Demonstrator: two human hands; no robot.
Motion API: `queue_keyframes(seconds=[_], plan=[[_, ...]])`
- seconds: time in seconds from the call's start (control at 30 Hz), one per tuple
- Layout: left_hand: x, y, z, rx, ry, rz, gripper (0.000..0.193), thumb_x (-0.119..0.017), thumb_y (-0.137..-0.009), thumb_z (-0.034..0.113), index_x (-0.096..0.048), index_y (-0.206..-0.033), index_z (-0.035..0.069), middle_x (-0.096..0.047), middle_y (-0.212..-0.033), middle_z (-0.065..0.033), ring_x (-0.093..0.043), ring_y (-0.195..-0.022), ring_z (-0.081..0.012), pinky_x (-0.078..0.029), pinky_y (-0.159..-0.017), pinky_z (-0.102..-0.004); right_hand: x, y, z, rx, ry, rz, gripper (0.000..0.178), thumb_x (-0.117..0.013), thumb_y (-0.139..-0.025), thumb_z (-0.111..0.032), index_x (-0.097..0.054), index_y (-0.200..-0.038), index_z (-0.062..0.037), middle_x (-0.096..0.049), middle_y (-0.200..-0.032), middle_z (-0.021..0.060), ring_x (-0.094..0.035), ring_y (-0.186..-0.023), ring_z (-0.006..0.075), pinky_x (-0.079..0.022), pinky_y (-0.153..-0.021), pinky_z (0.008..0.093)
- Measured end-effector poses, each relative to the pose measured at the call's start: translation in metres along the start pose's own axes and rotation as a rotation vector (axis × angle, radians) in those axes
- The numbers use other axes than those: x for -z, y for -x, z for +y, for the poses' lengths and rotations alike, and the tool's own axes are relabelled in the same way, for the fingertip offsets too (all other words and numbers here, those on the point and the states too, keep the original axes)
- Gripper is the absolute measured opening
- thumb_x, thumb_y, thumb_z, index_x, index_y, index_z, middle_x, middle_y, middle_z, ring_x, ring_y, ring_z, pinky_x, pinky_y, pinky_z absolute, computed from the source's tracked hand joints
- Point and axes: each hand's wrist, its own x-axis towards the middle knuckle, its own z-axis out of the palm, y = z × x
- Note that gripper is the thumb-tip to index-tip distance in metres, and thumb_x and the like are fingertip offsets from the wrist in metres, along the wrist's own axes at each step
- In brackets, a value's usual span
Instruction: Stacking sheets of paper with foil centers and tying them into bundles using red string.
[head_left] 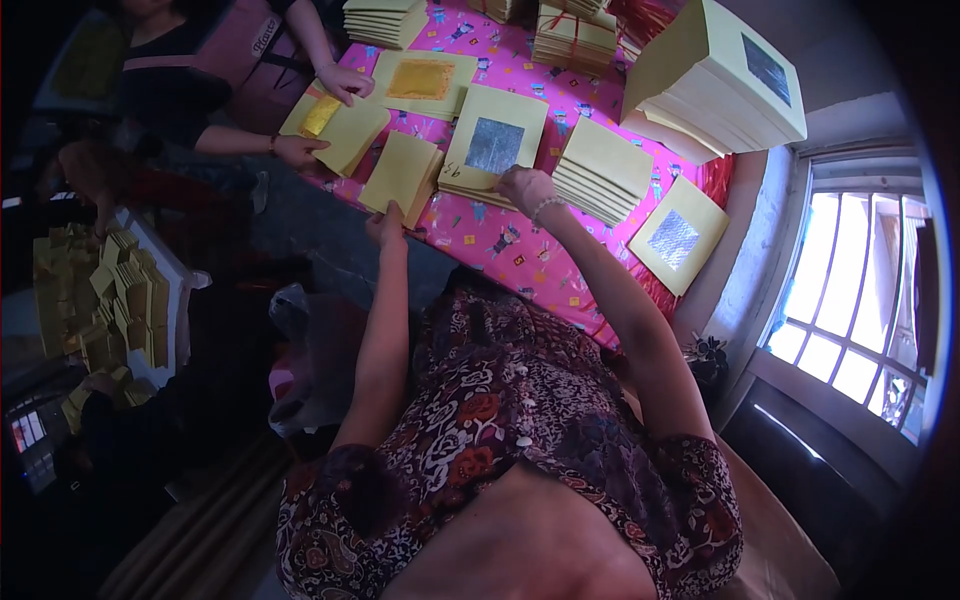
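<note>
My left hand (386,224) is closed on the lower edge of a folded yellow paper (398,172) at the table's near edge. To its right lies a stack of yellow paper sheets (535,108) whose top sheet bears a silver foil square (490,148). My right hand (526,190), a bracelet at its wrist, has its fingers pinched at the near right corner of that top sheet. A pile of folded yellow papers (602,165) lies just right of this hand. Farther right rests a single yellow sheet with a silver square (678,238).
A co-worker's hands (343,84) handle a gold-foiled yellow sheet (345,137) at the left. Behind is another gold-foiled stack (425,82). Tall yellow paper stacks (690,80) stand at the back right of the pink table (480,240). A barred window (850,270) is at right.
</note>
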Motion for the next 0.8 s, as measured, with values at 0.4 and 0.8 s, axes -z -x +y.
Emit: queue_keyframes(seconds=[0.4,0.8], plan=[[0.029,0.032,0.101,-0.95,-0.576,0.028,0.05,-0.072,-0.074,0.029,-0.046,-0.105,0.0,-0.052,-0.101,-0.0196,-0.051,-0.095,-0.0353,-0.042,-0.08,-0.0444,-0.002,-0.026,-0.039,-0.114,-0.014,-0.005,0.026,-0.058,-0.083,-0.035,-0.069,-0.085,-0.0115,-0.065,-0.089,0.0093,-0.064,-0.08,0.0279,-0.051,-0.071,0.0391],[-0.05,0.03,0.143,-1.456,-0.998,-1.138,0.054,-0.075,-0.064,0.014,-0.051,-0.112,0.009,-0.052,-0.11,-0.0081,-0.048,-0.104,-0.0286,-0.041,-0.09,-0.0388,0.003,-0.021,-0.073,-0.038,0.155,0.019,0.037,-0.069,-0.073,-0.028,-0.055,-0.101,-0.0076,-0.057,-0.097,0.0089,-0.063,-0.084,0.0268,-0.053,-0.069,0.0383]])
